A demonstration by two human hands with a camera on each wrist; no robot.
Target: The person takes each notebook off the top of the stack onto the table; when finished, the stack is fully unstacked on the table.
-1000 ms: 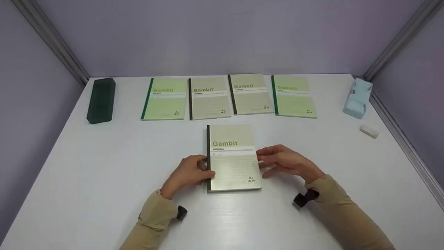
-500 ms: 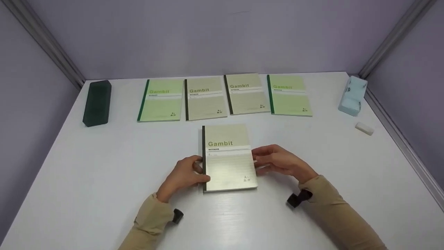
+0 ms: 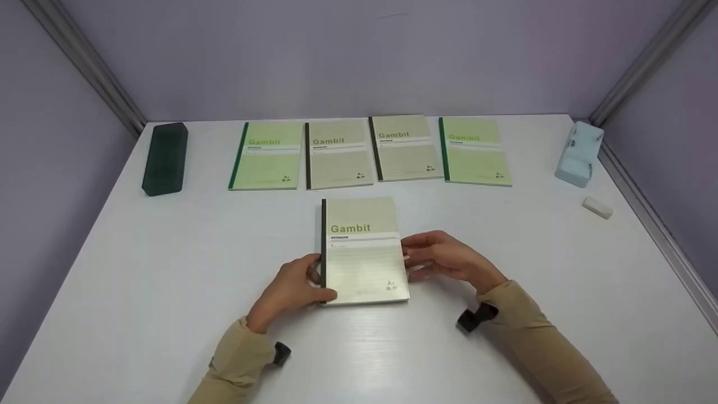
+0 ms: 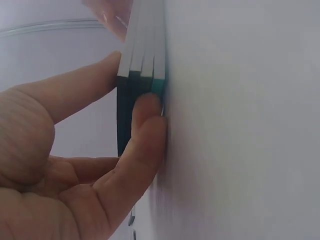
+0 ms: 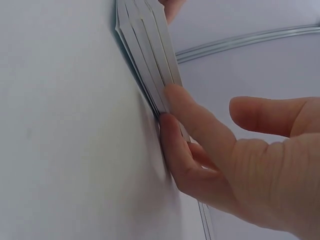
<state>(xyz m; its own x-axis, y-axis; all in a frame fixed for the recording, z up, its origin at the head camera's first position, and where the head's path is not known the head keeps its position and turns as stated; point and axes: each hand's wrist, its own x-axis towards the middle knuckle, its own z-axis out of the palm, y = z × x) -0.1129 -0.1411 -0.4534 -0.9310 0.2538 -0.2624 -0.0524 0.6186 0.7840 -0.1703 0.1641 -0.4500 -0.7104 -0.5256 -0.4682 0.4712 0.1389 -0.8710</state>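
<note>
1. Our left hand (image 3: 294,283) lies at the left side of the notebook stack (image 3: 364,261), left thumb (image 3: 326,294) over its top, fingers (image 4: 145,112) against its left edge.
2. Our right hand (image 3: 451,258) touches its right edge with the fingertips (image 5: 179,100), right thumb (image 5: 270,114) clear of it.
3. We angle both forearms (image 3: 549,342) inward from its near side.

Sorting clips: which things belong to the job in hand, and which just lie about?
Apparently in use:
stack of Gambit notebooks
left hand
right hand

Apparently lying about:
two green notebooks
two beige notebooks
dark green box
light blue box
white eraser-like block
</note>
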